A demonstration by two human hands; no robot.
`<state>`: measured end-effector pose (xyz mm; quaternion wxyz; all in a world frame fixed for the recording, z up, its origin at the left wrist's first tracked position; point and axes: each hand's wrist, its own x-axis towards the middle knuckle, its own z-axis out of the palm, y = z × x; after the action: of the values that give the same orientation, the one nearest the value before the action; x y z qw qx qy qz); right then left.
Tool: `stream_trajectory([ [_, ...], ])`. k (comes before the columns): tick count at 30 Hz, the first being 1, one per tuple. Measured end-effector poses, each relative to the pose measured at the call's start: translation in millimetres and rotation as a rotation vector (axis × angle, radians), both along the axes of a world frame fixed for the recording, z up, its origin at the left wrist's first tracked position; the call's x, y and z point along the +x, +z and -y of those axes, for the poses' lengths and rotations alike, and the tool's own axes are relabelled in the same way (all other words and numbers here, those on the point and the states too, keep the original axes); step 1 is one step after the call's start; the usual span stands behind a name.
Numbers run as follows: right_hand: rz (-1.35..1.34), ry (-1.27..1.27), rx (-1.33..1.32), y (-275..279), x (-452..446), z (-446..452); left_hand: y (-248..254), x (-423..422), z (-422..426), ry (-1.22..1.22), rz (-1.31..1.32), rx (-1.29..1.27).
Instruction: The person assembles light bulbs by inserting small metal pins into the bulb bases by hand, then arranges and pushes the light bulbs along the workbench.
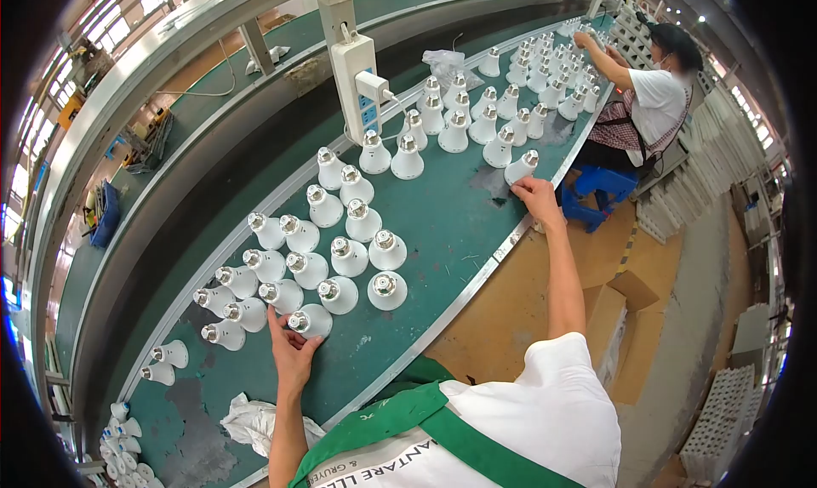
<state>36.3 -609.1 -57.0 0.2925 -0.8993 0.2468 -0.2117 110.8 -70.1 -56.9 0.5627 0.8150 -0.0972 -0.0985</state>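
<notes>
White light bulbs with silver screw caps stand cap-up on the green bench in loose rows. My left hand [294,352] is at the near edge of the left group, thumb and fingers curled round the lower part of a light bulb [313,322]. Another light bulb [281,295] stands just beyond its fingertips. My right arm reaches far along the bench, and my right hand [538,200] pinches a tilted light bulb [520,168] by its wide end, near the front edge. Close to it stands one more bulb [498,148].
A power strip [353,88] with a plug is fixed to a post behind the bulbs. A white cloth [251,422] and a pile of bulbs [123,445] lie at the left. Another person [651,105] sits farther along, hands among bulbs. An open cardboard box [617,335] is on the floor.
</notes>
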Motion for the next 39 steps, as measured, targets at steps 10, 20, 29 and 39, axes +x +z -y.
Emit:
stream_trajectory([
  [10,0.028,-0.117,-0.107,-12,35,54,-3,0,-1,0.007,0.007,0.014],
  [20,0.144,0.517,0.468,27,121,-125,0,0,0,0.009,-0.012,0.007],
  [29,0.12,0.706,1.125,-11,239,-185,-4,-1,-1,0.023,0.002,-0.005],
  [39,0.029,0.631,0.862,-5,172,-141,1,-1,-1,0.012,-0.019,-0.013],
])
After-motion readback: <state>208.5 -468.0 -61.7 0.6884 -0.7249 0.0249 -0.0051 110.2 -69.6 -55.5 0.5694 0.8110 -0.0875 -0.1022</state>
